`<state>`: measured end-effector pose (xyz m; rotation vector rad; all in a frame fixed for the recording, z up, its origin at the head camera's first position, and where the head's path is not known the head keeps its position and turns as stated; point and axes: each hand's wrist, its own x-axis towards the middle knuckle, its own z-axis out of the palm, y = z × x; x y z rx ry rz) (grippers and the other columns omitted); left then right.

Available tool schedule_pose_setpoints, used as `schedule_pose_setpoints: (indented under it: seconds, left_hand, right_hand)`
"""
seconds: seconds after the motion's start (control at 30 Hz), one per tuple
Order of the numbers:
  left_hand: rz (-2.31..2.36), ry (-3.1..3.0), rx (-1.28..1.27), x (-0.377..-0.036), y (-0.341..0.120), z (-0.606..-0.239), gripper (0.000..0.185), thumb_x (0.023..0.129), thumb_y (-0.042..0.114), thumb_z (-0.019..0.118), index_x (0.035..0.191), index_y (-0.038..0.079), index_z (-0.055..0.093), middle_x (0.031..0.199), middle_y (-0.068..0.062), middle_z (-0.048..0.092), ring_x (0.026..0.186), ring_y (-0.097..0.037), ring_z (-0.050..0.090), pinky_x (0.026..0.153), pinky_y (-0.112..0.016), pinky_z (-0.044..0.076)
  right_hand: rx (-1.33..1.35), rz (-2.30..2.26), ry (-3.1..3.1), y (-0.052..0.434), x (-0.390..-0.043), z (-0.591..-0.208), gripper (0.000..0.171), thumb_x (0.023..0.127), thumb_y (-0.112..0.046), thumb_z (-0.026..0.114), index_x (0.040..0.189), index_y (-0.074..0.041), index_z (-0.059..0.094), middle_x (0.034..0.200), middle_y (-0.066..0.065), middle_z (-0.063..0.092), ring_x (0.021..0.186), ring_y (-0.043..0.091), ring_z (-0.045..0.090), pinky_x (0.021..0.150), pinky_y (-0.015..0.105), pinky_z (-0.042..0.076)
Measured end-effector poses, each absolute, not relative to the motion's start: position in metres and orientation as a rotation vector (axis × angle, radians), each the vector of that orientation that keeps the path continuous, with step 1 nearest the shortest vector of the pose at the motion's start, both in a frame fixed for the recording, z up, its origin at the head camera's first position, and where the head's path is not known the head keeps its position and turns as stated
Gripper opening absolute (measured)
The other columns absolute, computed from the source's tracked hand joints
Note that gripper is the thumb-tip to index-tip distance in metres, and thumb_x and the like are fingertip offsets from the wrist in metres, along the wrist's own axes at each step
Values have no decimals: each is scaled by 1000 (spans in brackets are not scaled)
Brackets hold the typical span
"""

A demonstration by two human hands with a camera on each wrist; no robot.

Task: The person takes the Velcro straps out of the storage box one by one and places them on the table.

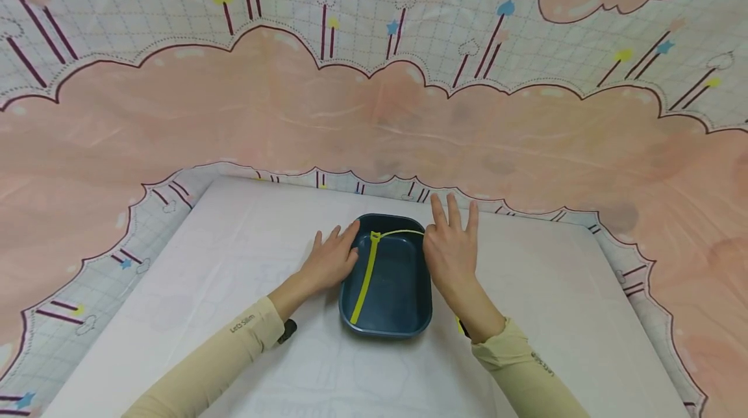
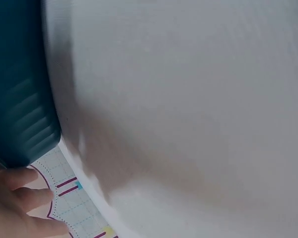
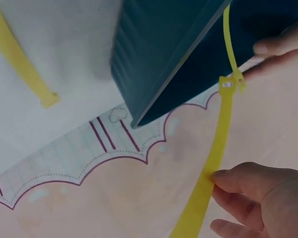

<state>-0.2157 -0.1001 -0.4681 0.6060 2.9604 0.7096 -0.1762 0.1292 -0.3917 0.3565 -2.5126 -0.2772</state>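
A dark blue rectangular tray point(image 1: 387, 288) stands on the white table. Over it lies a yellow strap-like cable tie point(image 1: 365, 278) with a small slotted head near the tray's far end. My right hand point(image 1: 452, 252) pinches the strap between thumb and index finger at the right rim, its other three fingers raised. In the right wrist view, the right hand point(image 3: 263, 198) pinches the strap's point(image 3: 216, 144) flat band. On the opposite side, my left hand point(image 1: 333, 259) rests against the tray's left rim, fingers extended. Its fingers point(image 2: 37, 198) show beside the tray's corner in the left wrist view.
A second yellow strap point(image 3: 22, 64) lies on the table right of the tray, mostly hidden by my right wrist in the head view. The white tabletop point(image 1: 234, 262) extends around the tray. A patterned pink-and-white cloth point(image 1: 362, 119) hangs behind the table's far edge.
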Motion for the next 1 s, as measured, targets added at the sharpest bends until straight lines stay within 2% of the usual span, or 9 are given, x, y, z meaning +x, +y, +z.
schedule_pose_setpoints:
  seconds: [0.2,0.47,0.7,0.83,1.0]
  left_hand:
    - [763,3008,699,-217,-98,-467,48,103,29,49,148,16,42,151,-20,39,141,-42,30,109,-69,14]
    - [806,3055,722,-220,-96,-465,29,104,25,47,128,14,60,147,-21,44,137,-45,35,107,-70,19]
    - [843,3049,724,-221,-96,-464,17,104,19,48,110,12,63,143,-24,48,134,-47,39,103,-72,24]
    - [857,3041,700,-220,-97,-463,15,103,16,48,106,11,62,143,-26,46,134,-49,38,102,-73,25]
    - [853,3031,697,-221,-99,-464,14,104,16,48,105,10,61,143,-28,45,134,-50,37,100,-74,26]
  right_hand:
    - [397,-280,-2502,125,-174,-392,18,85,3,60,74,-1,74,143,14,51,138,37,37,110,63,19]
    - [394,-303,-2549,122,-172,-391,19,86,0,61,75,-4,76,145,13,49,140,37,33,112,63,14]
    - [399,-313,-2561,124,-171,-391,17,86,-1,62,77,-4,77,145,14,49,139,37,34,111,63,17]
    - [371,-313,-2556,128,-172,-392,15,84,0,64,73,-1,74,144,14,51,139,37,35,111,63,18]
    - [294,-276,-2594,138,-172,-386,12,78,-5,73,66,-1,70,144,14,51,139,37,35,111,63,18]
